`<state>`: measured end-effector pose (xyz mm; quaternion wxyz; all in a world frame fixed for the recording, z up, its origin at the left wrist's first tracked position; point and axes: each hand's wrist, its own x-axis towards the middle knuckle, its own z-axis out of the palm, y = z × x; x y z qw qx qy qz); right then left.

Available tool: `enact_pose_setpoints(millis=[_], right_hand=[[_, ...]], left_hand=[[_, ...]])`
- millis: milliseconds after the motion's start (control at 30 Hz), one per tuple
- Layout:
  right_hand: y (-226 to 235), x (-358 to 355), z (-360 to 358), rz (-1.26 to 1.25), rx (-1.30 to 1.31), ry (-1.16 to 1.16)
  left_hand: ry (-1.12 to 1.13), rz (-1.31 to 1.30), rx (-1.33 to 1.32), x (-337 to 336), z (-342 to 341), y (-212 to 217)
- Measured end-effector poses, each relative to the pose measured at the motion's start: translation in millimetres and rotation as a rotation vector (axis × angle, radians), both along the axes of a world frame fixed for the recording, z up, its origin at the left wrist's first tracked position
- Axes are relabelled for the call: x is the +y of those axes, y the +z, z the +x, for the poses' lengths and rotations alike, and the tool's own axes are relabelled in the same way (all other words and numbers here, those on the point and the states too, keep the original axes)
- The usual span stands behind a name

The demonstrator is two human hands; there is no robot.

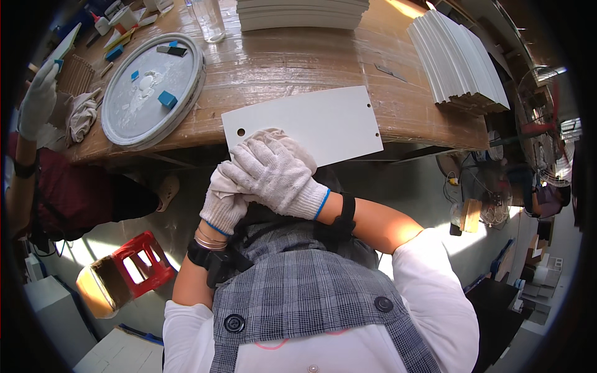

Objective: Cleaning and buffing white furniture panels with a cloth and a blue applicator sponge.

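A flat white panel (339, 121) with one larger hole and small holes at its right end lies partly past the table's near edge. My right hand (277, 177), in a white knitted glove, bends over a crumpled whitish cloth (293, 144) pressed to the panel's left part. Lower and to the left, my left hand (224, 202), gloved likewise, is closed at the panel's near left corner. The right hand covers most of its fingers and that corner.
A round pale lid (127, 102) with blue blocks (166, 99) and a cutter knife (171, 50) is at left. White panels are stacked at the back (301, 15) and right (457, 59). A blade (390, 73) lies between. Another person's gloved hand (37, 102) shows far left.
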<state>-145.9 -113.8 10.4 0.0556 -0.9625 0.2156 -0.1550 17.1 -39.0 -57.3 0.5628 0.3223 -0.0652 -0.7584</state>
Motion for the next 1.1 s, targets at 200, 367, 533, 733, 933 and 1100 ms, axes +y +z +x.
enact_pose_setpoints(millis=[200, 367, 533, 733, 933, 1100], right_hand=[[-12, -29, -135, -0.330, 0.003, -0.384], [-8, -61, -249, -0.413, 0.022, -0.997], [60, -51, -126, -0.244, -0.215, -0.535], [2, -53, -27, -0.053, 0.115, 0.065], [-2, -125, -111, -0.173, 0.096, -0.622], [23, -134, -147, -0.240, 0.258, -0.984]], left_hand=[[0.091, 0.102, -0.168, -15, -11, 29], [0.081, 0.119, -0.227, -16, -15, 35], [0.039, 0.044, -0.254, -7, -9, 27], [0.001, -0.028, -0.185, -11, -17, 43], [0.077, 0.001, -0.198, -6, -12, 46], [0.054, -0.079, -0.164, -9, 0, 41]])
